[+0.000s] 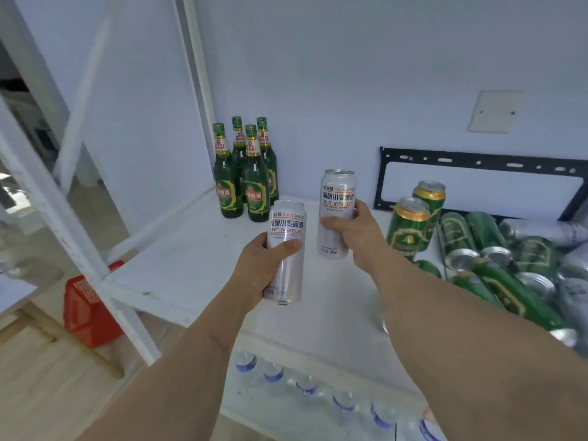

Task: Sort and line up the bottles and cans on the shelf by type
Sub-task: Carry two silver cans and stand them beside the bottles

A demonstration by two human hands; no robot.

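Four green glass beer bottles (246, 173) stand grouped in the white shelf (178, 265) corner; right of them, green and silver cans (509, 265) lie jumbled. We clamp our left hand (265, 268) and right hand (353, 232) each round a tall silver wheat-beer can (286, 224), the second can (337, 198) just beside it.

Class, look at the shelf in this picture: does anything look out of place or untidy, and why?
Yes. At the right, a heap of green cans and silver cans lies tipped over and mixed together, while two green cans stand upright beside it. The green bottles stand neatly grouped in the back corner.
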